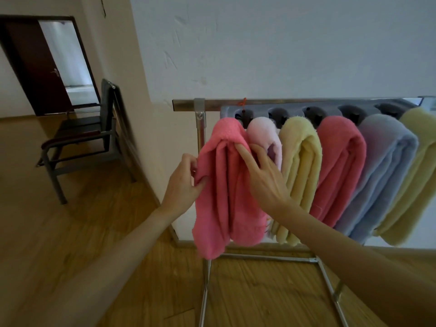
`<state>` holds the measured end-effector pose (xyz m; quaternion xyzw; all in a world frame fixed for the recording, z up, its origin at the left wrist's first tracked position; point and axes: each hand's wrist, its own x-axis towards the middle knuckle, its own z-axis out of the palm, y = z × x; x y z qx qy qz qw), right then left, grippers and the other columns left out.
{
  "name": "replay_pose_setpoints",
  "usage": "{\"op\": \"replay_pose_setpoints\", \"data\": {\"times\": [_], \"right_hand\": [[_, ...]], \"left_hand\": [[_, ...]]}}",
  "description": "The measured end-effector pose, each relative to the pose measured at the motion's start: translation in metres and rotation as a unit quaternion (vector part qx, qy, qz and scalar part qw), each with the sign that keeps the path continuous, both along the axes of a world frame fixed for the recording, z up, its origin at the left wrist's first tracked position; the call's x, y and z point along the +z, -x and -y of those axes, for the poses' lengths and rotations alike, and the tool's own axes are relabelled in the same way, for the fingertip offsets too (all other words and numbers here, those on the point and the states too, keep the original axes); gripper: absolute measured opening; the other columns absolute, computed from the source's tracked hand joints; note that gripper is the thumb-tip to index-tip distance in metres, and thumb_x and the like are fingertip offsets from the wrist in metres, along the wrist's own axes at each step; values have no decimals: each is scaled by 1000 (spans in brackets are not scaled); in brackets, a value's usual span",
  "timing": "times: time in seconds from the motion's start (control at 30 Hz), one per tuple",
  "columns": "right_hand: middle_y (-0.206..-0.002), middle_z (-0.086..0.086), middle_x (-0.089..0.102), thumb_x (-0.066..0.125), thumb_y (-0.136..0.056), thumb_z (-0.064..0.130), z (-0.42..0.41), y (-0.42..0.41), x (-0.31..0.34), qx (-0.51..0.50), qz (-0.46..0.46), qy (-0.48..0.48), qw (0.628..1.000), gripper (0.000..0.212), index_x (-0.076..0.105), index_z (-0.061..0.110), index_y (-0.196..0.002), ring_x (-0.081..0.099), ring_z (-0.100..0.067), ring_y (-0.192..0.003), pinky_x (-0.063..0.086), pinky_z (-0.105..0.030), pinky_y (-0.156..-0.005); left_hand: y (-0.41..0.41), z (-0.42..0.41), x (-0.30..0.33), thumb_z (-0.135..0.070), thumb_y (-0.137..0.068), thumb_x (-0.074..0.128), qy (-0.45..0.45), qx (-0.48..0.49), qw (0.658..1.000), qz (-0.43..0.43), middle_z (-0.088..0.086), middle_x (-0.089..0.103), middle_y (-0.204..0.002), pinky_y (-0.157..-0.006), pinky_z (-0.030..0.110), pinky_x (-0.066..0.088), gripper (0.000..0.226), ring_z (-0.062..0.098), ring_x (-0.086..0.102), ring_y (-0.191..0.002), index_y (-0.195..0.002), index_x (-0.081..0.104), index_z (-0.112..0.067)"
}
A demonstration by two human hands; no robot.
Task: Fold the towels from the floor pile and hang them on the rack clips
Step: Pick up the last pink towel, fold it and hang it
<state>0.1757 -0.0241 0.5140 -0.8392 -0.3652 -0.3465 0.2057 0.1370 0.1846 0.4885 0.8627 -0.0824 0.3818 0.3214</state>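
Six towels hang in a row on my rack [200, 119], and both hands are on the leftmost one, the pink towel [218, 208]. My left hand [182, 182] sits at that towel's left edge, fingers and thumb curled in a grip that pinches a fold of the cloth there. My right hand [264, 173] lies on the towel's right side, fingers fairly straight, fingertips [238, 147] pressing into the folds just below the top bend, clamped on nothing. So the pink towel hangs between my two hands, doubled over at the top, its lower end loose above the rack's base bar.

Right of it, touching side by side: a pale pink towel [262, 128], mostly behind my right hand, a yellow towel [299, 161], a second pink towel [339, 166], a blue towel [382, 171] and another yellow one [415, 175] at the frame edge. Above them runs the grey clip strip [295, 112] under the top rail.

Off to the left a dark chair [80, 138] stands on the wooden floor [70, 232], near an open doorway [68, 60].
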Motion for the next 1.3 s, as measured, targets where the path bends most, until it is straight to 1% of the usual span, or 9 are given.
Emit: {"op": "replay_pose_setpoints", "data": {"times": [0.1, 0.17, 0.27, 0.4, 0.6, 0.73, 0.9, 1.13, 1.3], "right_hand": [[-150, -3, 33, 25, -101, 16, 7, -2, -11, 59, -59, -65, 994, 48, 22, 34, -145, 32, -13, -135, 37, -36, -105], [-148, -9, 36, 35, -100, 10, 9, -3, -14, 34, -96, -72, 992, 47, 26, 18, -146, 35, -19, -135, 34, -39, -111], [-132, -18, 51, 44, -95, 4, 11, -6, -20, 5, -65, -34, 997, 42, 39, 1, -137, 51, -30, -118, 46, -43, -98], [-116, -19, 59, 49, -88, -6, 15, -11, -26, 0, -33, -14, 999, 36, 50, -2, -124, 57, -33, -103, 51, -43, -89], [-112, -20, 60, 50, -86, -6, 17, -10, -26, 1, -38, -8, 999, 33, 55, -3, -119, 57, -35, -100, 51, -47, -86], [-108, -19, 61, 53, -85, -5, 21, -7, -24, 4, -23, -11, 1000, 31, 57, -3, -116, 58, -34, -96, 52, -41, -77], [-96, -18, 60, 57, -85, -2, 28, -5, -28, -7, -30, -8, 999, 19, 61, -4, -103, 59, -34, -83, 51, -39, -64], [-86, -15, 54, 54, -84, 1, 29, 6, -32, -18, -84, -20, 996, 6, 59, -2, -86, 52, -29, -67, 47, -39, -55], [-78, -6, 49, 46, -90, 2, 16, 21, -40, -2, -141, -61, 988, 6, 49, 1, -94, 42, -17, -60, 30, -30, -52]], "left_hand": [[1, 2, -22, -13, -78, 75, 72, -5, 995, -67, -9, 53, -94, -62, 16, 49, 47, 4, 59, -79, -105, 36, -14], [-4, -5, -33, -15, -77, 75, 82, 4, 988, -133, -7, 59, -85, -59, 19, 47, 36, 5, 59, -72, -101, 48, -13], [-12, -17, -36, -11, -76, 72, 95, 64, 981, -154, -2, 58, -68, -56, 25, 39, 14, 12, 53, -60, -77, 58, -12], [-12, -17, -23, -5, -74, 69, 136, 130, 981, -43, -2, 54, -66, -52, 13, 35, 14, 6, 48, -57, -77, 56, -7], [-5, 10, -31, -2, -74, 67, 88, -36, 987, -131, -11, 61, -74, -64, 9, 42, 21, -2, 58, -66, -85, 59, -18], [-4, 28, -38, -23, -66, 61, 170, -65, 966, -182, -10, 60, -94, -74, 19, 47, 39, 3, 59, -84, -104, 55, -21], [-9, 56, -40, -58, -64, 74, 201, -20, 968, -150, -8, 64, -110, -83, 25, 52, 70, 6, 62, -97, -120, 50, -25], [-19, 59, -48, -35, -70, 73, 154, 62, 977, -136, 5, 66, -113, -81, 36, 53, 68, 24, 64, -97, -130, 47, -15], [-15, 29, -41, -14, -77, 70, 105, 129, 979, -121, 12, 63, -87, -61, 24, 37, 28, 29, 59, -76, -96, 56, 0]]}}
